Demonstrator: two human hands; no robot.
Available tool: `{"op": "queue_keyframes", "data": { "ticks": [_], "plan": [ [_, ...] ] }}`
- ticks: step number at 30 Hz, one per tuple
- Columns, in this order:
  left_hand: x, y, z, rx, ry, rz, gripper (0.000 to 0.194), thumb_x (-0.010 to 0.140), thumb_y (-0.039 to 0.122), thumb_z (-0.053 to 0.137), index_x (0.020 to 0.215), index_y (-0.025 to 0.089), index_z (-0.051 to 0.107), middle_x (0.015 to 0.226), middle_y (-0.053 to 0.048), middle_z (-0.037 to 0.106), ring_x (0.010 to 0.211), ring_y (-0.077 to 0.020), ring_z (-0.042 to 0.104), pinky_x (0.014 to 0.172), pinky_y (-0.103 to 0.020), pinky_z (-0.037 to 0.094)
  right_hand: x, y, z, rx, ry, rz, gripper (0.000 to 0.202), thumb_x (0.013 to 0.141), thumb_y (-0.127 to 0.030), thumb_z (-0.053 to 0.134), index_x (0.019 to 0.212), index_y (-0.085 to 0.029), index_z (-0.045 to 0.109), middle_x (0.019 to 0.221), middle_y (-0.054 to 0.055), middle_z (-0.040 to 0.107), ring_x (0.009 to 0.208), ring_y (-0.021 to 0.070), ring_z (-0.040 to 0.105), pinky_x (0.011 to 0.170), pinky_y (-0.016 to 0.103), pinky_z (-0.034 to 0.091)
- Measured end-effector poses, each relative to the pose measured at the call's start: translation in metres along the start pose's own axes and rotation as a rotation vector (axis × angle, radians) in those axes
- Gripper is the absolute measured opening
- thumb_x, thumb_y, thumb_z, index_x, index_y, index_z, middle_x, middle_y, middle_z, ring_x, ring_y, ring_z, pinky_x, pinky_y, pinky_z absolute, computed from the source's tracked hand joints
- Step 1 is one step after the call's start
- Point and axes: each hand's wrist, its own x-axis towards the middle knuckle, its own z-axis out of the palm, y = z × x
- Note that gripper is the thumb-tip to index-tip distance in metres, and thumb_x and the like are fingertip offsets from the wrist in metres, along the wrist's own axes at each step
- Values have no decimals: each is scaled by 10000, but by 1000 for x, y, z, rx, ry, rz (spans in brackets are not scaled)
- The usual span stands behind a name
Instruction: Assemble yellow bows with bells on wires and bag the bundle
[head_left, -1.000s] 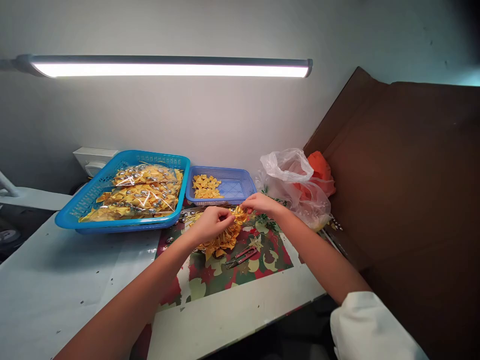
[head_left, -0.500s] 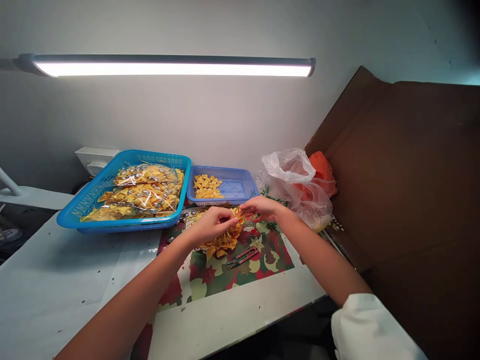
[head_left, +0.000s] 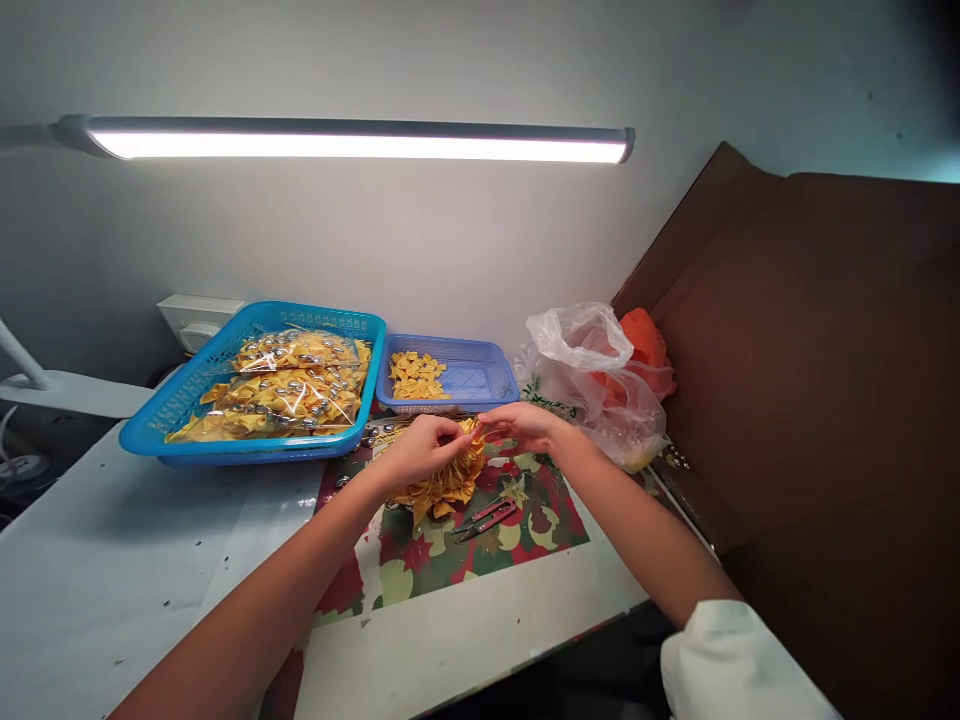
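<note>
Over a heap of yellow ribbon bows (head_left: 441,495), my left hand (head_left: 426,450) is closed in a pinch, thumb towards the right. From the other side my right hand (head_left: 525,426) meets it, thumb and forefinger together and the other fingers loosely curled. The fingertips of both hands touch or nearly touch; what they pinch is too small to make out. Thin golden strands run among the bows just below. Small thread snips (head_left: 486,520) with reddish handles lie on the camouflage-patterned mat (head_left: 442,565), to the right of the heap.
A blue basket (head_left: 150,425) at left holds bagged yellow bows with silvery beads. Behind my hands, a smaller periwinkle basket (head_left: 480,380) has loose yellow pieces. Clear plastic bags (head_left: 585,340) stand at right against a tall cardboard sheet (head_left: 810,400). A lamp (head_left: 360,145) hangs above.
My right hand has dropped slightly and its fingertips have closed in towards my left fingertips. The left hand has hardly moved. The whole view has shifted a little.
</note>
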Motion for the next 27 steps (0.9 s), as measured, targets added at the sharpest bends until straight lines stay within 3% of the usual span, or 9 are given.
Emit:
{"op": "queue_keyframes", "data": {
  "ticks": [8, 14, 18, 21, 27],
  "plan": [
    [2, 1, 1, 22, 107, -7, 429, 854, 430, 489, 586, 130, 638, 521, 6, 490, 507, -108, 370, 477, -235, 256, -2, 3, 6, -87, 89, -166, 116, 747, -269, 710, 793, -173, 757, 929, 48, 734, 798, 123, 601, 595, 202, 391],
    [3, 0, -3, -13, 169, -8, 323, 818, 386, 554, 750, 141, 753, 665, -50, 703, 564, -144, 535, 502, -234, 367, -14, 2, 7, -260, 234, -392, 128, 740, -176, 658, 788, -170, 777, 772, 31, 735, 714, 141, 611, 664, 240, 445],
    [3, -2, -17, -91, 164, -24, 253, 773, 317, 609, 889, 178, 785, 852, -71, 783, 678, -186, 680, 579, -259, 510, -33, -4, 4, -402, 338, -529, 147, 735, -196, 672, 828, -199, 786, 823, 40, 753, 809, 194, 656, 764, 287, 478],
    [1, -3, -34, -144, 171, -35, 229, 738, 336, 684, 892, 202, 790, 836, -66, 791, 756, -221, 732, 668, -304, 576, -44, -6, 2, -543, 473, -662, 187, 786, -270, 643, 883, -195, 784, 849, 60, 759, 806, 210, 666, 766, 316, 489],
    [-9, 10, -53, -257, 298, -5, 305, 716, 406, 745, 925, 186, 784, 883, -99, 789, 826, -250, 751, 778, -375, 613, -34, 2, 9, -288, 626, -736, 153, 704, -278, 719, 780, -150, 756, 785, 82, 752, 723, 206, 673, 708, 315, 518]
  ]
}}
